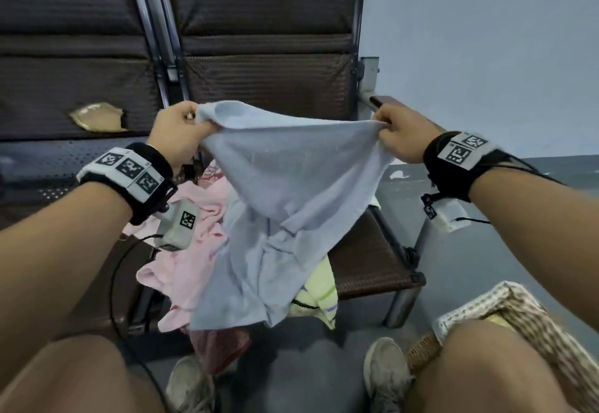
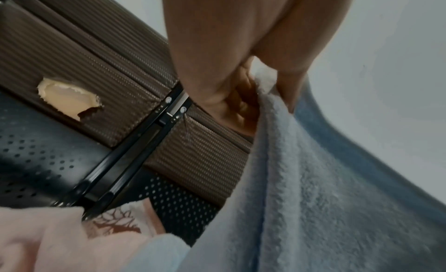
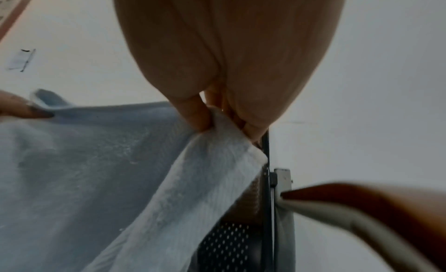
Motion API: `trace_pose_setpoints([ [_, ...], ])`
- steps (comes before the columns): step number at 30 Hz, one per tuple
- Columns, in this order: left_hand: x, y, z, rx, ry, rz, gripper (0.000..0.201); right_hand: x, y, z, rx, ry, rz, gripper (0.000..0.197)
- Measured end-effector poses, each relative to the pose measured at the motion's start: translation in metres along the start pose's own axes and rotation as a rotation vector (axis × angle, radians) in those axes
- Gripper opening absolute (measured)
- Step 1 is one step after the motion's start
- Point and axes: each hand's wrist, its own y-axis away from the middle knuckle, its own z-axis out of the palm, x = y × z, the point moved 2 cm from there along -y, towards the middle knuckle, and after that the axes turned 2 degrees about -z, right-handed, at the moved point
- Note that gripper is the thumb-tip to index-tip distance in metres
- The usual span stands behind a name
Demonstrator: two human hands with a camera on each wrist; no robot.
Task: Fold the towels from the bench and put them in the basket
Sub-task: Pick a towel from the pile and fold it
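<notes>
Head view: one blue towel [image 1: 291, 185] raised, one pink towel [image 1: 191, 260] on bench [image 1: 372, 270], one basket [image 1: 525, 315]. Left fingers [image 1: 191, 121] and right fingers [image 1: 382, 122] each pinch a blue corner.

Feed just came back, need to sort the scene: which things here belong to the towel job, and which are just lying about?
Job:
blue towel, pinched by left hand and right hand
pink towel
yellow-green towel
red cloth
basket
bench

Lying about:
torn seat padding
shoes
</notes>
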Motion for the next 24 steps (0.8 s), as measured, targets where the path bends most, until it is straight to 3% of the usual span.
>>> trace_pose_setpoints([
  [6, 0.053, -0.005, -0.012, 0.151, -0.090, 0.233, 0.016, -0.023, -0.002, -0.027, 0.195, -0.041, -0.035, 0.015],
  [9, 0.063, -0.009, -0.019, 0.189, -0.108, 0.246, 0.044, -0.030, -0.003, -0.037, 0.145, -0.054, -0.064, 0.021],
  [12, 0.063, -0.014, -0.025, 0.222, -0.102, 0.174, 0.056, -0.030, -0.003, -0.045, 0.091, -0.118, -0.065, 0.036],
  [16, 0.057, -0.019, -0.022, 0.227, -0.064, 0.054, 0.051, -0.035, -0.004, -0.049, 0.182, -0.276, 0.007, 0.048],
  [20, 0.051, -0.022, -0.015, 0.224, 0.057, -0.090, 0.042, -0.043, -0.010, -0.044, 0.221, -0.463, 0.077, 0.044],
  [24, 0.041, -0.025, -0.009, 0.183, 0.128, -0.129, 0.047, -0.044, -0.019, -0.033, 0.137, -0.735, 0.322, 0.037],
])
